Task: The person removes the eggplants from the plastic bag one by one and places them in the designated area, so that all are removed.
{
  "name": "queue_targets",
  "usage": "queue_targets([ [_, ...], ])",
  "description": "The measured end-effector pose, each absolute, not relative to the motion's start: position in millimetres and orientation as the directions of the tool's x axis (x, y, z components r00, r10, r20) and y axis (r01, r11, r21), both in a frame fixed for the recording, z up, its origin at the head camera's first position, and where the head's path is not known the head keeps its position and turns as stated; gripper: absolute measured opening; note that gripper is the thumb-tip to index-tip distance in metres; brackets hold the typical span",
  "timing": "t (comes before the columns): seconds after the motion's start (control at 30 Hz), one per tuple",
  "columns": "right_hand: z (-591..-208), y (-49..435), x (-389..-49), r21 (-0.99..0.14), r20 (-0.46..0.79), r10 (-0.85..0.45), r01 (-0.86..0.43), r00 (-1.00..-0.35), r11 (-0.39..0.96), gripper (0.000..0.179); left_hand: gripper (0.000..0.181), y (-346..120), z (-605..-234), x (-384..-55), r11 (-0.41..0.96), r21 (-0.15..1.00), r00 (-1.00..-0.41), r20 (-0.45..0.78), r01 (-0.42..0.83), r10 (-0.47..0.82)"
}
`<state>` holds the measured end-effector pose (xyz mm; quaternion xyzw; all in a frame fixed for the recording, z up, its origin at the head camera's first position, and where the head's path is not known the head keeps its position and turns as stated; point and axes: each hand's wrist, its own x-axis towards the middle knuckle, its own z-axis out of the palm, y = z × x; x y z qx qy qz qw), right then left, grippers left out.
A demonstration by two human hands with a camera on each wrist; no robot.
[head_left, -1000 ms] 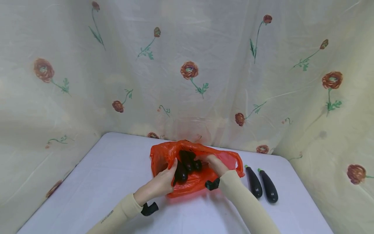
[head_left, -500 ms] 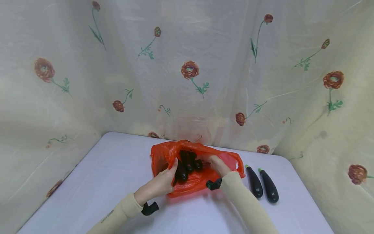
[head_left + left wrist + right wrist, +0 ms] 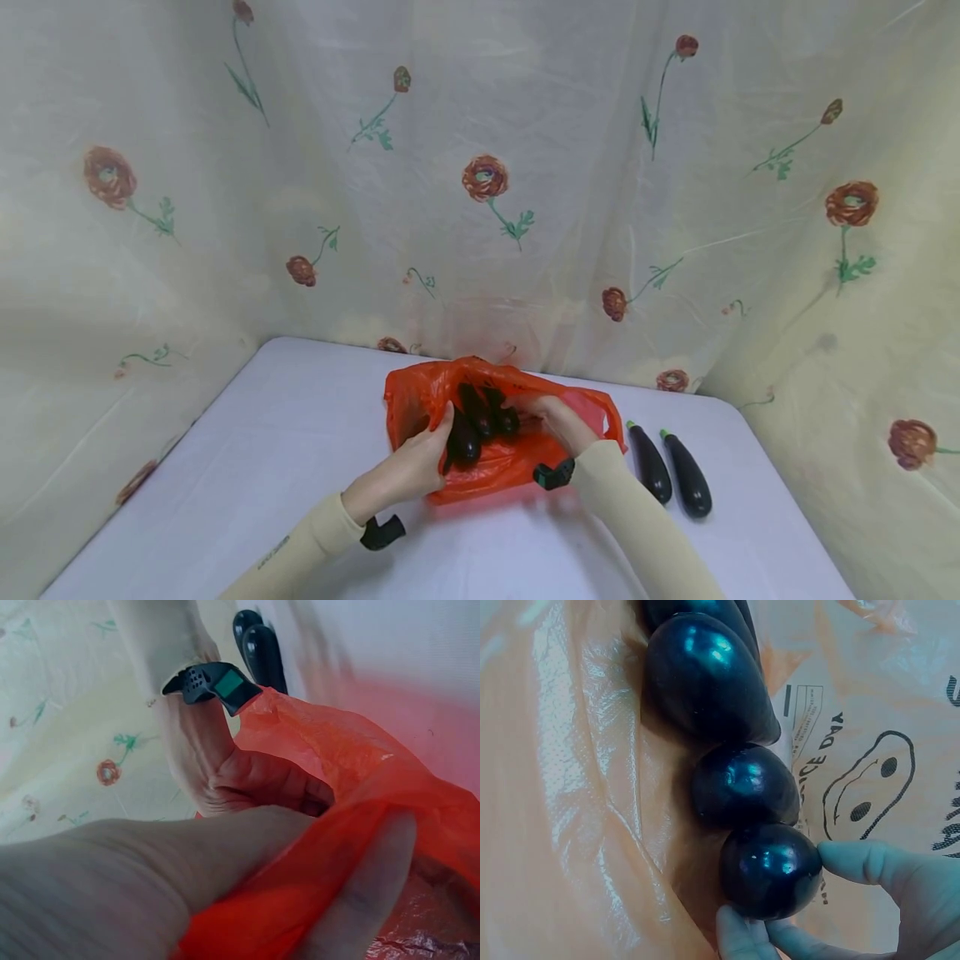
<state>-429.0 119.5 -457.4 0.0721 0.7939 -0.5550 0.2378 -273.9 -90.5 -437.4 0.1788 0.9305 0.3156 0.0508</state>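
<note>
A red plastic bag [image 3: 510, 477] lies on the table with its mouth toward me, several dark eggplants inside. My left hand [image 3: 408, 467] grips the left edge of the bag's mouth, the film running between thumb and fingers in the left wrist view. Inside the bag, my right hand [image 3: 557, 419] holds the rounded end of the rightmost eggplant [image 3: 771, 870], thumb on one side and fingertips on the other. Beside it sits another eggplant [image 3: 744, 784], with a larger eggplant [image 3: 709, 679] beyond. Their far ends are mostly hidden.
Two eggplants, one nearer the bag [image 3: 649, 462] and one farther right [image 3: 686, 475], lie side by side on the white table [image 3: 300, 425]. A flowered curtain [image 3: 480, 275] hangs behind the table and along both sides.
My right wrist has shifted slightly to the right while the hand stays at the same eggplant. The left hand and the bag keep their places.
</note>
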Motion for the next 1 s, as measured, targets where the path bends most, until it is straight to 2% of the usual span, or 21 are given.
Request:
queue_targets([
  [0.23,-456.3,121.0,-425.5,-0.862,-0.459,-0.181,0.388,-0.87,0.326,0.035,0.104,-90.0,-437.4,-272.8,0.733,0.614,-0.931,0.01,0.294,0.365],
  [0.8,-452.4,127.4,-411.0,-0.875,-0.47,-0.149,0.437,-0.87,0.209,0.034,0.104,-92.4,-435.7,-273.5,0.74,0.61,-0.937,0.01,0.281,0.348],
  [1.0,-452.3,131.2,-403.7,-0.865,-0.501,-0.19,0.479,-0.844,0.149,0.017,0.104,-92.7,-433.3,-274.4,0.737,0.611,-0.937,0.025,0.29,0.348],
])
